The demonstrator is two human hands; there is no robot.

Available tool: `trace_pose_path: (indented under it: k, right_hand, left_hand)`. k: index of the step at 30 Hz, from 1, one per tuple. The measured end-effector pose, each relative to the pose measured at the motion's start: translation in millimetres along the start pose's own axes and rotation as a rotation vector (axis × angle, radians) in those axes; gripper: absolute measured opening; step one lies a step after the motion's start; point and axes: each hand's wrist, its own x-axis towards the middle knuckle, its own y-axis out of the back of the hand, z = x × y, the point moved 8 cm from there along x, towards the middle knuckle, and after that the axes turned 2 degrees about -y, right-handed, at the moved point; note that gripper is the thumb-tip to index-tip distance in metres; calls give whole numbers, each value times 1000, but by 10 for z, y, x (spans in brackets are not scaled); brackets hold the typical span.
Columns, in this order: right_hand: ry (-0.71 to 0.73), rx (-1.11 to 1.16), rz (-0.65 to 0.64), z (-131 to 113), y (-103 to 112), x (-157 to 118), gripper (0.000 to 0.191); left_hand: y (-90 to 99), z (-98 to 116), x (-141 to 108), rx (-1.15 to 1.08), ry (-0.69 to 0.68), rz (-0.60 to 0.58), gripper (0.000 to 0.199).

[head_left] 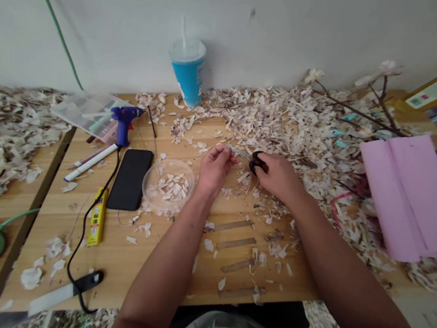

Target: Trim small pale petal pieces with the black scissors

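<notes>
My right hand (279, 175) grips a pair of scissors (257, 163) by the black handles, blades pointing left. The blade tips reach the fingertips of my left hand (217, 168), which is closed in a pinch. Whatever lies between those fingers is too small to make out. Just left of that hand sits a clear round plastic bowl (169, 186) holding several pale, petal-like pieces (176, 188). Beyond and to the right of the scissors spreads a thick heap of pale dry scraps (260, 114).
Leftward lie a black phone (130, 179), a blue glue gun (124, 123) with its cord, a yellow box (97, 217) and a black-handled blade (65, 292). A blue cup (190, 75) with a straw stands by the wall. Pink paper (415, 197) and flowering branches (358, 111) are rightward.
</notes>
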Motion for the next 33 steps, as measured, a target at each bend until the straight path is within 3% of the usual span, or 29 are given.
trace_pose_path:
  k: [12, 18, 23, 26, 33]
  right_hand:
    - [-10, -15, -15, 31, 15, 7, 14]
    - [7, -5, -30, 26, -2, 9, 13]
    - [5, 8, 9, 10, 25, 0, 14]
    - [5, 24, 4, -1, 13, -4, 13]
    - [17, 8, -19, 2, -2, 3, 12]
  left_hand:
    - [95, 113, 54, 334, -164, 19, 18]
    - [80, 111, 38, 260, -153, 53, 14]
    - [2, -5, -11, -70, 42, 6, 18]
    - [-42, -24, -42, -152, 93, -27, 18]
    - [61, 7, 17, 83, -26, 21, 22]
